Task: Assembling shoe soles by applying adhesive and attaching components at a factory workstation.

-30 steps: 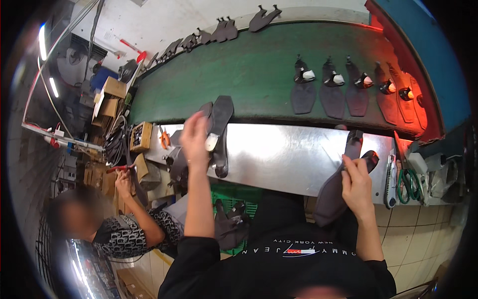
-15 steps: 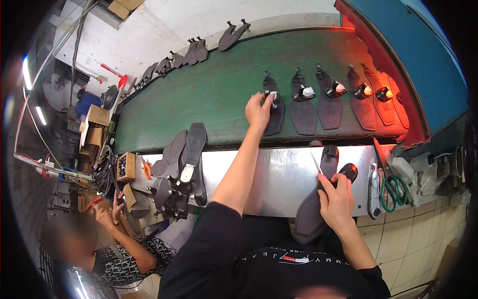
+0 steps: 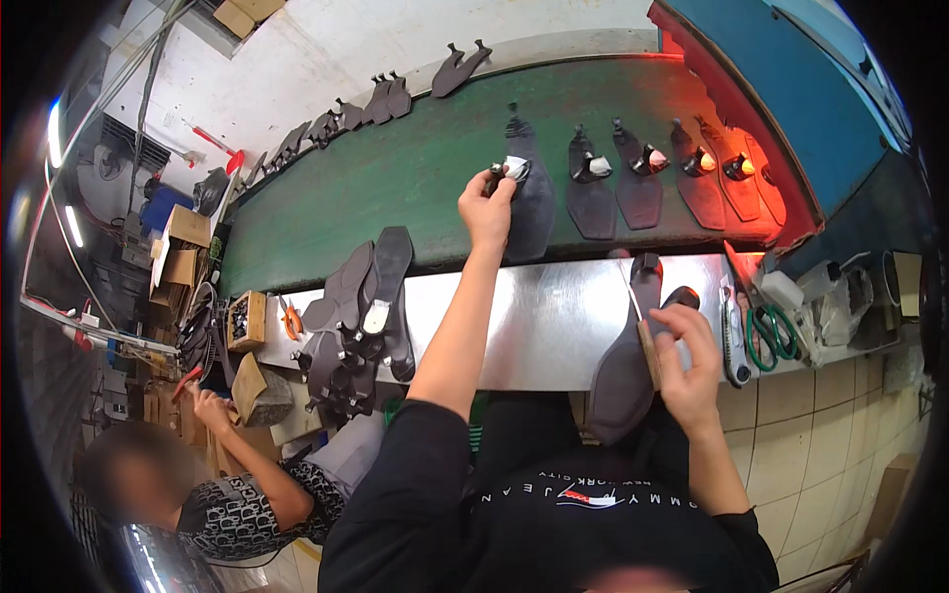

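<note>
My left hand, fingers closed, pinches a small black strap piece with a white end at the left edge of a dark shoe sole on the green conveyor belt. Whether strap and sole are joined is hidden by the fingers. My right hand is closed around a thin metal tool with a wooden handle, its tip pointing away from me. Under that tool another dark sole overhangs the near edge of the metal ledge. A black rounded piece shows just beyond my right fingers.
Several soles with straps lie toward the red-lit machine opening. Stacked soles stand left on the ledge. Green-handled scissors and a cutter knife lie right. A co-worker holds a red-handled tool at lower left.
My left hand has shifted left with the strap piece, baring more of the sole. My right hand has turned, and the wooden handle now shows. The view has shifted slightly.
</note>
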Available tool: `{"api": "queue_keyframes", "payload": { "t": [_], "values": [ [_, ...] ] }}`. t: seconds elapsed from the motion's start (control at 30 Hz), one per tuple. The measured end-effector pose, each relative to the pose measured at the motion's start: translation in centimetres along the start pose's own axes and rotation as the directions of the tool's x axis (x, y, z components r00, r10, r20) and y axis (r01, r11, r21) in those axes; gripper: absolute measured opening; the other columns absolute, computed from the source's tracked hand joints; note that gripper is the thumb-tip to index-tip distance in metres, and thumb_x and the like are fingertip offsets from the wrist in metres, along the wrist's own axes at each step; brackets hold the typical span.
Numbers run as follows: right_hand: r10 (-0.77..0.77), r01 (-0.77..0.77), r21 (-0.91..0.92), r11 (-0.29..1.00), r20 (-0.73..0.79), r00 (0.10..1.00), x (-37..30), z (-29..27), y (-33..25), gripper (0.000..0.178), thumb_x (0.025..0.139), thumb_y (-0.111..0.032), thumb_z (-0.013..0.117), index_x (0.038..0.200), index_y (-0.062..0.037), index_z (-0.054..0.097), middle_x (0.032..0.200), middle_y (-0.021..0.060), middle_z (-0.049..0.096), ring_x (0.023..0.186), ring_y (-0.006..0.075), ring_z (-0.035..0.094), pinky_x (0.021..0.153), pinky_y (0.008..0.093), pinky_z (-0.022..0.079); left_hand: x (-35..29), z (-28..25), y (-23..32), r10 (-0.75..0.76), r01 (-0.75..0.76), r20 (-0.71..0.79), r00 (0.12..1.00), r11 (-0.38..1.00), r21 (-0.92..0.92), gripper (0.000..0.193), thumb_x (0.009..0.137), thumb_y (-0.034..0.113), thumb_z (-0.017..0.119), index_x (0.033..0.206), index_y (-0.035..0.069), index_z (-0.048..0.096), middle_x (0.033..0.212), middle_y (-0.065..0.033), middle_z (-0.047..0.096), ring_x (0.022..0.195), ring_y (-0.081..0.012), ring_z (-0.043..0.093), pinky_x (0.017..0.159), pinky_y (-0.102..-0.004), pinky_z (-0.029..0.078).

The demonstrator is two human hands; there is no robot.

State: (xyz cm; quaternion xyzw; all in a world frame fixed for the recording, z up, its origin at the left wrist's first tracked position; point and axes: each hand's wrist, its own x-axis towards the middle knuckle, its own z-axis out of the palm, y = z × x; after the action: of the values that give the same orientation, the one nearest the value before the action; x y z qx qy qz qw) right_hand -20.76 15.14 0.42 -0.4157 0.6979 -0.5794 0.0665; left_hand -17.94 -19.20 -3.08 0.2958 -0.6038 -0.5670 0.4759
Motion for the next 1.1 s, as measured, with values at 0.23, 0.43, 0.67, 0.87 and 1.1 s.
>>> {"api": "queue_keyframes", "payload": {
  "t": [0.23,0.43,0.67,0.87,1.1],
  "values": [
    [0.100,-0.309,0.904,0.296,0.292,0.951,2.2,4.3,-1.7,0.025,0.085,-0.019,0.065,0.099,-0.0043,0.051,0.127,0.0178,0.053,0.100,0.0167,0.056,0.087,0.0272,0.043,-17.9,-5.0,10.2,-0.366,0.536,0.497,0.787,0.804,-0.256,0.027,0.077,-0.005,0.065,0.103,0.001,0.061,0.118,-0.0136,0.061,0.101,-0.0172,0.059,0.092,-0.0304,0.045],
    [0.195,-0.335,0.903,0.270,0.289,0.937,1.6,4.0,-5.9,0.028,0.076,-0.012,0.062,0.099,-0.0016,0.050,0.093,0.0085,0.050,0.081,0.0176,0.053,0.089,0.0382,0.045,-22.0,-8.6,10.5,-0.332,0.600,0.526,0.783,0.623,-0.501,0.027,0.076,-0.007,0.064,0.102,0.002,0.062,0.124,-0.0184,0.056,0.115,-0.0232,0.053,0.096,-0.0353,0.046],
    [0.081,-0.218,0.332,0.918,0.380,0.921,-2.3,2.8,-5.8,0.032,0.068,-0.006,0.076,0.082,-0.0045,0.047,0.081,0.0025,0.048,0.076,0.0119,0.048,0.069,0.0214,0.039,-23.6,-10.8,9.5,-0.403,0.612,0.485,0.776,0.668,-0.424,0.031,0.078,-0.006,0.062,0.109,0.001,0.060,0.119,-0.0178,0.059,0.104,-0.0210,0.060,0.088,-0.0330,0.052],
    [0.099,-0.146,0.123,0.982,0.326,0.940,-3.3,3.1,-6.2,0.049,0.065,-0.003,0.075,0.111,0.0005,0.060,0.102,0.0125,0.065,0.086,0.0201,0.063,0.080,0.0285,0.048,-24.0,-10.9,9.2,-0.360,0.582,0.497,0.789,0.696,-0.421,0.033,0.078,-0.006,0.062,0.110,0.000,0.059,0.119,-0.0204,0.059,0.103,-0.0205,0.061,0.085,-0.0311,0.053],
    [-0.012,-0.057,0.193,0.980,0.337,0.942,-3.7,3.5,-5.4,0.048,0.065,-0.002,0.075,0.111,-0.0001,0.062,0.098,0.0138,0.067,0.085,0.0241,0.064,0.077,0.0300,0.048,-24.4,-10.7,9.1,-0.327,0.545,0.498,0.803,0.739,-0.395,0.031,0.076,-0.005,0.066,0.106,0.000,0.060,0.119,-0.0218,0.058,0.096,-0.0166,0.062,0.078,-0.0248,0.053]
  ]
}}
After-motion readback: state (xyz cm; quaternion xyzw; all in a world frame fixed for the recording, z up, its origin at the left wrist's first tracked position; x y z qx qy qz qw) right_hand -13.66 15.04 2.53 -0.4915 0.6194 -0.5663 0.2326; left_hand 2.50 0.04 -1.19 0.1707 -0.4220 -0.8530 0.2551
